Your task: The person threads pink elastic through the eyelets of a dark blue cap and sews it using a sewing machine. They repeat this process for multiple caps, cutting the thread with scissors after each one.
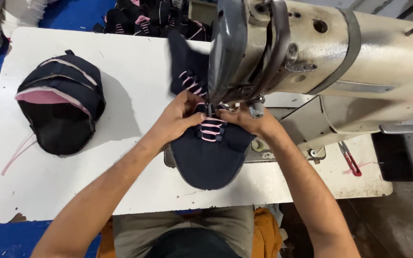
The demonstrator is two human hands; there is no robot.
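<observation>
A cream sewing machine (340,62) spans the right half of the white worktop (135,181); a stack of dark shoe uppers (60,102) lies near the left edge. Near the front edge, under the needle, both grips, left hand (180,119) and right hand (249,119), press down on a navy upper with pink laces (211,153), fingers pinching its fabric.

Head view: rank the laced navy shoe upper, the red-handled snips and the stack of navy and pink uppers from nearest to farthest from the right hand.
1. Laced navy shoe upper: under the right hand, touching it.
2. Red-handled snips: on the table's right side.
3. Stack of navy and pink uppers: far left of the table.
</observation>
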